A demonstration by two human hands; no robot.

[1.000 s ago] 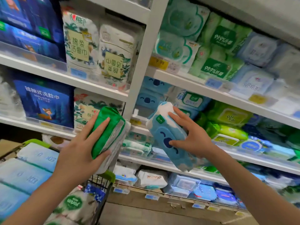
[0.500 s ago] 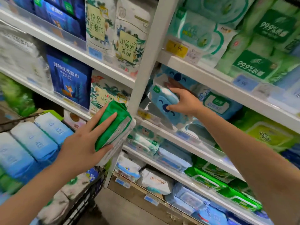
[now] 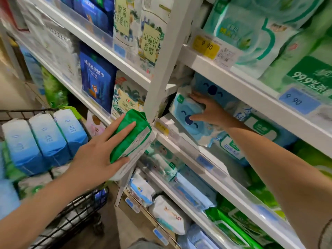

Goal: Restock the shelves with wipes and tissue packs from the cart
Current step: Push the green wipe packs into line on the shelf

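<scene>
At the far left the wire cart [image 3: 27, 110] is cut off by the frame edge. Three blue tissue packs [image 3: 43, 139] stand in it side by side, and the goods under them are too blurred to name.

The left hand [image 3: 97, 157] holds a green pack [image 3: 131, 133] in the air, over the cart's corner and just in front of the white shelf post [image 3: 167, 56]. Its four fingers lie straight and a little spread on the green face, with the thumb under the lower edge. The print on the pack's white side cannot be read.

Right of the post, the right hand [image 3: 210, 112] reaches into the shelf [image 3: 181, 141] under the yellow price tag [image 3: 205, 45]. It holds a blue wipes pack [image 3: 185, 114] with a printed face. The thumb lies on that face and the fingers are spread over the upper edge, their tips partly lost in the shadow. The pack leans at the left end of the shelf, its lower part behind the clear rail, and a second pack of the same kind sits just behind it.

Against half a second ago, the blue pack sits deeper and lower on the shelf — the right hand has followed it in. The left hand and its green pack keep nearly the same place by the post.
</scene>
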